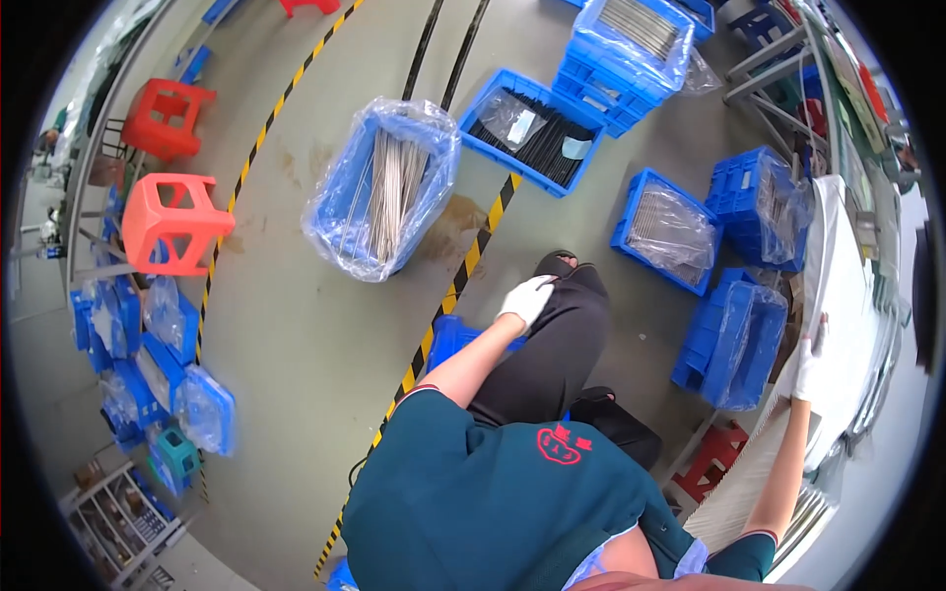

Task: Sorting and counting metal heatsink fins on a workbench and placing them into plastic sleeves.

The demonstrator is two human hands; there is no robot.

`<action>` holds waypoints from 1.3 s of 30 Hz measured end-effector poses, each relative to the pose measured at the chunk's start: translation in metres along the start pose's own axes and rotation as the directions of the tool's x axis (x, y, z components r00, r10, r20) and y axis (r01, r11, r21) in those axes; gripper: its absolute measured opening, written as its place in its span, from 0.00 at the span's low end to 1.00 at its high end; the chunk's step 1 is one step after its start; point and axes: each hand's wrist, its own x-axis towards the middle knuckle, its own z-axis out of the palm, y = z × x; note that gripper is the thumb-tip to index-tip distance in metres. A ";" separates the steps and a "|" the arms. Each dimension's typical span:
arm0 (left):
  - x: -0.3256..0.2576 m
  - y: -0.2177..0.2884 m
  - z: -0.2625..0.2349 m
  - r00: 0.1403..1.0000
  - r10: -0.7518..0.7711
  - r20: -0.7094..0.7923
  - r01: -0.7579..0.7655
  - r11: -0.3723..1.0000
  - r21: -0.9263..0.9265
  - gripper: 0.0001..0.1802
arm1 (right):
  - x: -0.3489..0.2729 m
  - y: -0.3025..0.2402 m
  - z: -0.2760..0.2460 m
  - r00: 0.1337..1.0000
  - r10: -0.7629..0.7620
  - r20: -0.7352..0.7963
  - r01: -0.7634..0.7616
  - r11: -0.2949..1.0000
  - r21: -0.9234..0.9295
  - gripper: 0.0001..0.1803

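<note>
My left hand [529, 301], in a white glove, lies on the knee of my dark trousers [552, 345]. Its fingers are stretched out and hold nothing that I can see. Far to the right, my right hand [812, 366], also in a white glove, rests at the near edge of a workbench with a white covering [838, 266]. The fingers of this hand point away along the edge, and nothing shows in them. Thin metal rods [803, 507] lie on the bench near my right forearm.
A plastic-lined blue crate [345, 197] of thin rods stands ahead on the floor. Beyond it are a crate of black rods [537, 182] and stacked crates [601, 94]. More blue crates [695, 345] stand beside the bench. Red stools [168, 222] are at left, past striped floor tape [236, 187].
</note>
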 end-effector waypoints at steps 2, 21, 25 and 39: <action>0.010 -0.098 -0.007 0.985 0.030 -0.172 0.014 0.968 0.249 0.23 | 0.001 -0.011 -0.006 0.999 0.013 0.039 -0.010 0.997 -0.083 0.28; 0.063 -0.235 -0.199 0.513 -0.669 -0.537 0.827 0.552 0.103 0.17 | -0.007 -0.083 -0.070 0.988 0.141 0.059 -0.084 0.825 -0.559 0.29; 0.072 -0.224 -0.197 0.427 -0.697 -0.577 0.890 0.435 0.135 0.15 | -0.007 -0.070 -0.066 0.988 0.125 0.088 -0.054 0.825 -0.563 0.31; 0.078 -0.221 -0.213 0.559 -0.605 -0.567 0.828 0.446 0.340 0.14 | -0.018 -0.094 -0.061 0.978 0.209 0.007 -0.180 0.857 -0.482 0.31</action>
